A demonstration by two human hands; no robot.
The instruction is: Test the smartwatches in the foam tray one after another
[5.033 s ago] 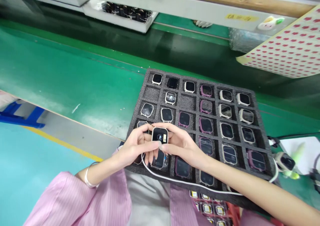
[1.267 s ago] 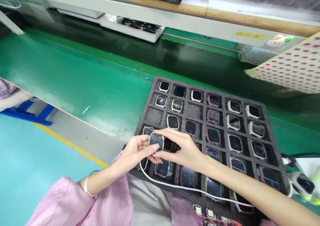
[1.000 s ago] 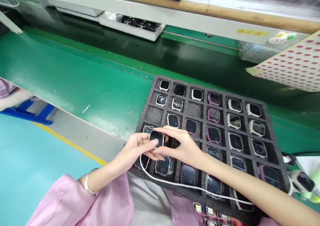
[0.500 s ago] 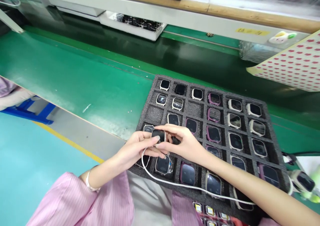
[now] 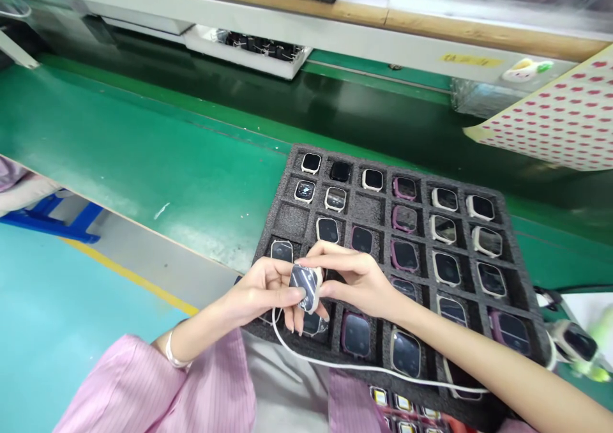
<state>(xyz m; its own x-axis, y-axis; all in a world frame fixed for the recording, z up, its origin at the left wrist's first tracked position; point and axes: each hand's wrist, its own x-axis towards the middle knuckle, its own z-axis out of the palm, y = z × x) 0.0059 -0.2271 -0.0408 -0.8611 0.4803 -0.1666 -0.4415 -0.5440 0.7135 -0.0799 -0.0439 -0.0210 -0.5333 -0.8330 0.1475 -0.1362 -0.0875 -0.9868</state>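
Note:
Between my two hands is a smartwatch without a strap (image 5: 303, 283), its dark glossy face tilted and streaked with reflections. My left hand (image 5: 261, 292) grips it from the left, thumb on the lower part of the face. The fingers and thumb of my right hand (image 5: 361, 280) pinch its right edge. A white cable (image 5: 354, 364) hangs from under my left hand and loops right below my right forearm; its end is hidden. Beneath both hands lies a grey foam tray (image 5: 291, 220) whose compartments hold several watches with pale, purple or black cases.
The tray rests on a green bench (image 5: 158, 158). A white box of small black parts (image 5: 249, 55) stands under the shelf (image 5: 373, 34). Another watch (image 5: 575, 340) is at the far right. A blue stool (image 5: 57, 216) stands at left, and a red-spotted sheet (image 5: 560, 113) hangs at right.
The watch in my hands has been turned and tilted, so its face now catches streaks of light. My right fingers have shifted slightly to its right edge. The view has moved a little.

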